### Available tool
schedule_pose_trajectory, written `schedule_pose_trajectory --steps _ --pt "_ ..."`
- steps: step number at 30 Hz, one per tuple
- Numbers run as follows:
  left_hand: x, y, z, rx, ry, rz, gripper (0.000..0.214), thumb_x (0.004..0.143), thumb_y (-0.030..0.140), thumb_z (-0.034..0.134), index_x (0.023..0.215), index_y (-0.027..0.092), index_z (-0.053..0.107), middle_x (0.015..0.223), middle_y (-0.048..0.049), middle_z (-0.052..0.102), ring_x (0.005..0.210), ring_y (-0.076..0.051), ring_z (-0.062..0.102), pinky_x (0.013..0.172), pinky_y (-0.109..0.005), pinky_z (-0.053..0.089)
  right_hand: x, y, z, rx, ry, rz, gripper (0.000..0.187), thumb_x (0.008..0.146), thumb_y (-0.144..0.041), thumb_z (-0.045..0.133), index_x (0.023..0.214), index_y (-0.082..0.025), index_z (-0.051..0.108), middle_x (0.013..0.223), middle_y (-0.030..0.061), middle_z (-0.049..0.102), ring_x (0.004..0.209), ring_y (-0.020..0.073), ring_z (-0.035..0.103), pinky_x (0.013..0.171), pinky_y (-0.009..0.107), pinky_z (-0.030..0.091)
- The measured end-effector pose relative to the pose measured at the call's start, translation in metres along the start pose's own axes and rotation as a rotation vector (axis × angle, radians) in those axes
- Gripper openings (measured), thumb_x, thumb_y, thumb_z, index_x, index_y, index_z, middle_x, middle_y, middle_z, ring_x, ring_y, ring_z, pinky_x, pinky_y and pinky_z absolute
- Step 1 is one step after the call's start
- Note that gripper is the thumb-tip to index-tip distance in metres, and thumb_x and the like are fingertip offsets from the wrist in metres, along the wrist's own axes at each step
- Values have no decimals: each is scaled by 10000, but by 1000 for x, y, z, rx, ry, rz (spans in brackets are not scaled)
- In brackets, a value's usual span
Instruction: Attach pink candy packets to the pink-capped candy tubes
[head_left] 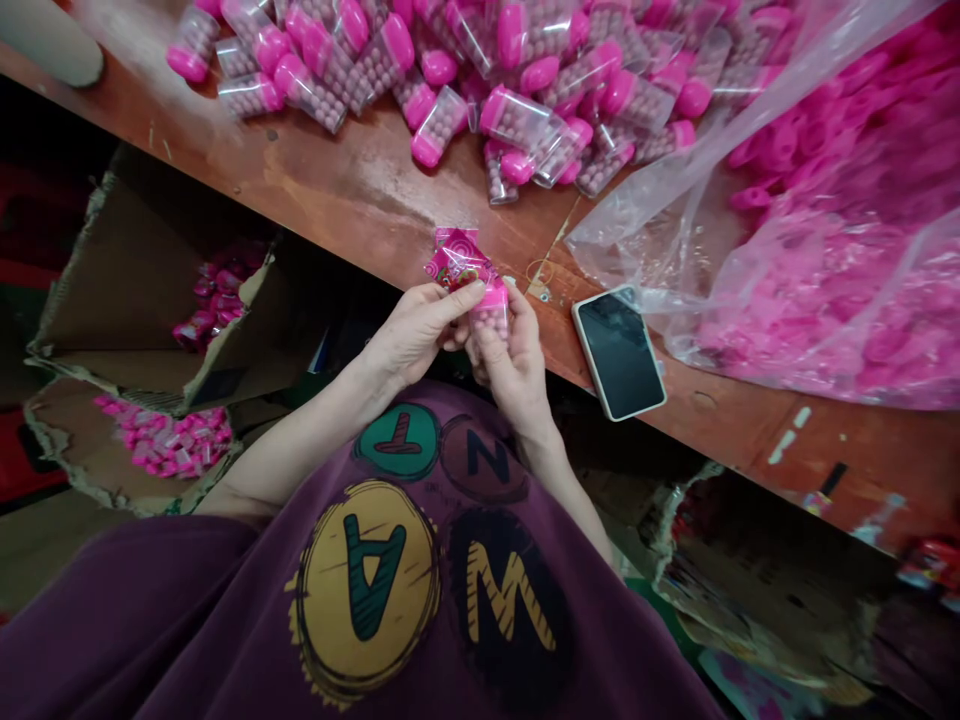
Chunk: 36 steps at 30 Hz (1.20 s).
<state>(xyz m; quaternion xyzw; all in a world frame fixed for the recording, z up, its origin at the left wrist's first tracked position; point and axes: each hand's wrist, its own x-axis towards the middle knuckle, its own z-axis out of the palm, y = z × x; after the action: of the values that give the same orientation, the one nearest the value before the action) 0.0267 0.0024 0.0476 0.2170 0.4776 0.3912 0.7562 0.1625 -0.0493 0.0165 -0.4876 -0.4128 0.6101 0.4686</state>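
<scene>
Just past the table's front edge, both my hands meet around one small clear candy bottle with a pink cap and pale pink beads inside. My right hand is closed around its body, thumb on the front. A shiny magenta printed wrapper sticks up beside the cap. My left hand pinches at the wrapper's lower end, its thumb reaching against the cap. The fingers hide how wrapper and bottle meet. Beyond them on the table lies a heap of similar candy bottles.
A phone lies at the edge of the wooden table. At right stands a clear plastic bag of pink pieces. Below left are an upper cardboard box with pink packets and another holding pink pieces.
</scene>
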Motion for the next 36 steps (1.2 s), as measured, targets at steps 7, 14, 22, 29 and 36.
schedule_pose_trajectory --steps 7,14,22,29,36 --pt "-2 0 -4 22 -48 -17 381 777 452 949 728 156 714 596 2 629 441 -50 492 420 -206 304 2 -6 -12 -263 -33 -146 644 984 -557 691 1554 -365 461 1413 76 635 1163 262 700 1066 489 622" --pt "-4 2 -9 1 -30 -36 399 797 458 933 684 162 692 552 4 590 426 -60 490 427 -222 323 1 -4 -5 -107 -57 -30 655 983 -583 685 1570 -387 469 1155 42 709 860 184 692 820 378 673" --pt "-7 6 -10 54 -13 25 383 772 376 960 666 148 672 560 18 582 451 -41 480 444 -188 330 -4 3 -4 -76 -117 -24 736 1028 -643 568 1675 -440 282 1154 27 717 731 156 685 668 331 649" --pt "-4 1 -5 78 -92 -31 342 793 402 934 768 118 745 670 -23 699 455 -34 489 429 -189 316 1 6 -6 26 -137 19 679 1013 -607 626 1586 -361 359 1018 9 693 609 115 595 516 251 526" --pt "-6 -2 -5 68 -97 -76 401 858 472 877 765 108 738 603 -34 662 454 -56 532 426 -192 291 0 -3 4 146 -20 72 497 979 -581 709 1320 -318 462 676 -95 550 468 79 422 433 196 319"
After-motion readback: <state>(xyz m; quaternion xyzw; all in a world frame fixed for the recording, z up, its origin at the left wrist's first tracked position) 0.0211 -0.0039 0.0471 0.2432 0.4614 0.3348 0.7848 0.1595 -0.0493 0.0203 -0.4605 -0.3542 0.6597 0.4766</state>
